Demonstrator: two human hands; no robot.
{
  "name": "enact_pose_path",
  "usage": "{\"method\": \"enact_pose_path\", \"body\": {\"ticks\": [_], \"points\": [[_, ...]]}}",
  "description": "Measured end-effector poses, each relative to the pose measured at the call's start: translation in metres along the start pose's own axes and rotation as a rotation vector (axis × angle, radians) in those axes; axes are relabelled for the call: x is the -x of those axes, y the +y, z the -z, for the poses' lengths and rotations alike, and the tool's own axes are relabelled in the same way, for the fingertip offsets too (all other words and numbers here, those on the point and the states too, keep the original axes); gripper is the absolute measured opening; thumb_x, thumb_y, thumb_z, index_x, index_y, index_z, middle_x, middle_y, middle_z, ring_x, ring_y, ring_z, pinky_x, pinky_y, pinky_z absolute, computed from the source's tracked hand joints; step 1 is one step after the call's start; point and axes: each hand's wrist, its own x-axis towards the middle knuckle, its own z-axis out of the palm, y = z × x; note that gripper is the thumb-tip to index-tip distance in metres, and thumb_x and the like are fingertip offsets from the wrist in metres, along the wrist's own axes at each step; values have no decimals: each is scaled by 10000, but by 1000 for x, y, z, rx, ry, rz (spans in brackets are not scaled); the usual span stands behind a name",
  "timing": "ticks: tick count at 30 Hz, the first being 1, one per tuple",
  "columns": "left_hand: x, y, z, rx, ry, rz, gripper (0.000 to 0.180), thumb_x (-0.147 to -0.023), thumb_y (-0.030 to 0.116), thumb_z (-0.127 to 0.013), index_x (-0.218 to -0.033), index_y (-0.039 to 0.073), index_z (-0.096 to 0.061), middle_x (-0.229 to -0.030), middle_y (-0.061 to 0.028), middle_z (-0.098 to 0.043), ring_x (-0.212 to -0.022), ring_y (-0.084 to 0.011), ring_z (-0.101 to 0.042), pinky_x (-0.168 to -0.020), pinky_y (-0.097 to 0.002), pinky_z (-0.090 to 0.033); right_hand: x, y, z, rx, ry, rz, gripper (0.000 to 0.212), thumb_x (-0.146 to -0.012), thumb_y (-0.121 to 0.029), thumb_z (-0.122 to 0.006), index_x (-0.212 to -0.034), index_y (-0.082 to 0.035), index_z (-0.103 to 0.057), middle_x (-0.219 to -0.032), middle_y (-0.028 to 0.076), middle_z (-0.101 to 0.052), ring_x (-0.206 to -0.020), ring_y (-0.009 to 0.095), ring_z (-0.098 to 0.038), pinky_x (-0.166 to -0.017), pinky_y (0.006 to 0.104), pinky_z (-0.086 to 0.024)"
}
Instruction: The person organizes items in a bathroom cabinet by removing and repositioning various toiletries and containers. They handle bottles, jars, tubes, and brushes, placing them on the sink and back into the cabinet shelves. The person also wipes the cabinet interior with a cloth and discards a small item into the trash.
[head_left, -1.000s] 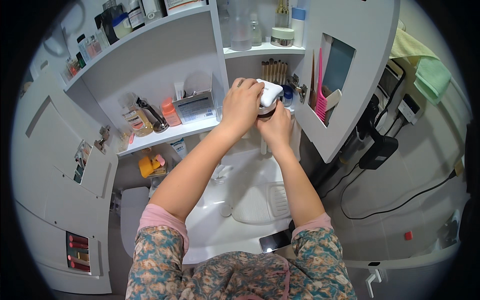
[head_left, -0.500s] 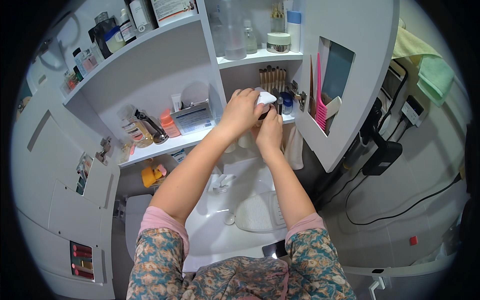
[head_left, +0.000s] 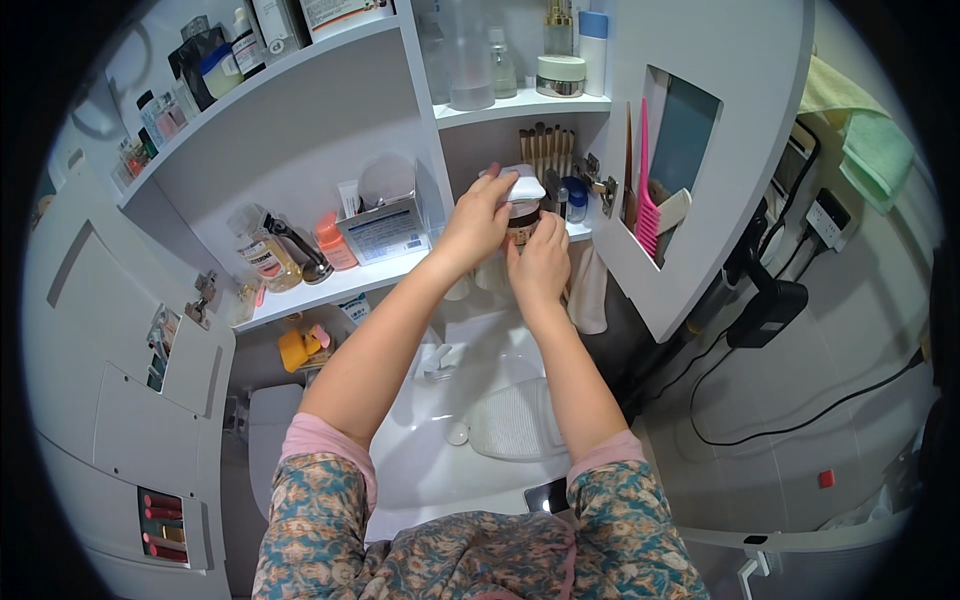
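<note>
Both of my hands are at the front of the lower right cabinet shelf. My left hand (head_left: 478,222) grips a white, smooth object with rounded corners (head_left: 523,185), its fingers over the top and left side. Directly under that lies a dark brown jar (head_left: 522,220) with a label on its front; whether the two are joined, I cannot tell. My right hand (head_left: 540,268) holds the jar low down, fingers along its right side and thumb at its front. Behind stand several makeup brushes (head_left: 546,146), and a blue-lidded jar (head_left: 575,198) is to the right.
An open cabinet door (head_left: 745,60) on the right carries a pink comb (head_left: 647,200). On the left shelf stand a mouthwash bottle (head_left: 268,258), an orange bottle (head_left: 334,242) and a grey-white box (head_left: 385,236). Below are a white sink (head_left: 415,475) and a ribbed washboard (head_left: 512,425).
My right hand has shifted slightly down and turned, and the jar's labelled front now shows between my hands. The white object sits more level above it. The view has moved a little.
</note>
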Motion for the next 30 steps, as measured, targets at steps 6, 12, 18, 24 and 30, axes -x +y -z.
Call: {"method": "enact_pose_path", "body": {"ticks": [6, 12, 18, 24, 30], "points": [[-4, 0, 0, 13, -15, 69, 431, -875, 50, -538, -1305, 68, -510, -1413, -222, -393, -1195, -364, -512, -961, -366, -453, -6, -1, -6, 59, 27, 0, 593, -699, -183, -768, -1160, -7, -439, -1183, 147, -507, -1088, 324, -530, -822, 410, -503], [-3, -3, 0, -3, -2, 50, 437, -864, 79, -547, -1300, 68, -513, -1410, -246, -381, -1201, -386, -492, -976, -384, -435, -8, 0, -3, 59, -13, -21, 604, -689, -190, -776, -1165, -16, -447, -1167, 124, -519, -1069, 311, -538, -785, 403, -518], [0, -5, -3, -13, 50, 48, 456, -860, 94, -570, -1310, 68, -501, -1395, -281, -376, -1214, -391, -483, -972, -376, -439, -6, 1, -2, 55, 11, 18, 617, -693, -193, -772, -1182, -9, -443, -1167, 131, -521, -1055, 315, -540, -786, 396, -516], [2, -4, -5, 45, 65, 83, 589, -847, 136, -575, -1394, 57, -371, -1408, -336, -304, -1269, -475, -375, -1024, -418, -378, -7, 3, -3, 50, 0, 29, 605, -714, -190, -757, -1192, 1, -439, -1178, 144, -516, -1066, 329, -531, -798, 396, -512], [15, 4, -10, 145, 71, 127, 729, -854, 162, -587, -1448, -5, -199, -1445, -336, -234, -1364, -458, -228, -1075, -423, -310, -5, 4, 9, -46, 8, 32, 599, -779, -184, -709, -1251, 29, -408, -1215, 190, -483, -1101, 362, -509, -900, 417, -459]]}}
